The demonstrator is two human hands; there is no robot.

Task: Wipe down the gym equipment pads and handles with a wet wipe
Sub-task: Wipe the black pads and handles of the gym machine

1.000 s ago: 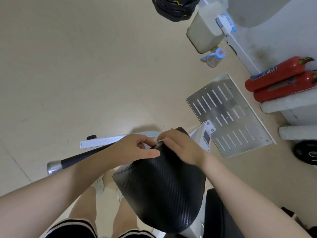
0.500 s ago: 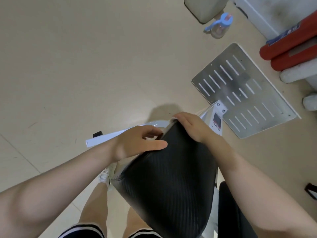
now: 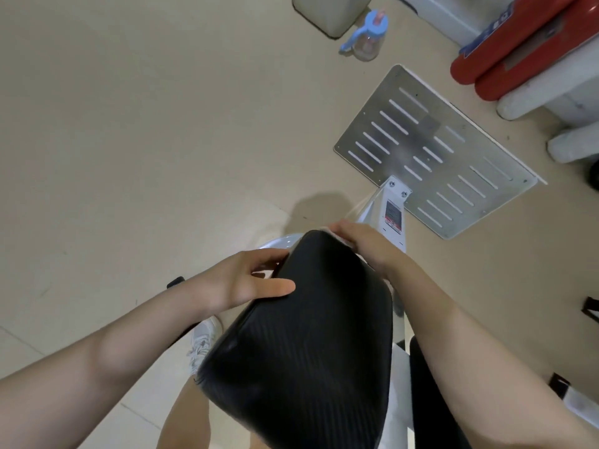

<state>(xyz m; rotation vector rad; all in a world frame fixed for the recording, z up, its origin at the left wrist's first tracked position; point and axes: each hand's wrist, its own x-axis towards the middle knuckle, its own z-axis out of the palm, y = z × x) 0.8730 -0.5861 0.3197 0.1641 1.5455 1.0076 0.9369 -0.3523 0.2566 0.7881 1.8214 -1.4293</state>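
A black pad (image 3: pixel 308 351) with a carbon-weave texture fills the lower middle of the head view, on a white machine frame (image 3: pixel 390 215). My left hand (image 3: pixel 246 280) grips the pad's left edge, thumb lying on top and fingers curled round the side. My right hand (image 3: pixel 363 244) lies over the pad's far right corner, fingers bent over the rim. A thin strip of white wet wipe (image 3: pixel 338 238) shows under those fingers, pressed against the pad; most of the wipe is hidden by the hand.
A slotted metal foot plate (image 3: pixel 437 150) lies on the floor ahead. Two red fire extinguishers (image 3: pixel 518 50) rest at the top right by a wall. A blue-lidded bottle (image 3: pixel 369 37) and a beige bin (image 3: pixel 330 11) stand at the top. A second black pad (image 3: pixel 431 400) sits lower right.
My right hand has slid from the pad's top middle out to its far right corner. My left hand keeps its grip on the left edge. The view has tilted closer.
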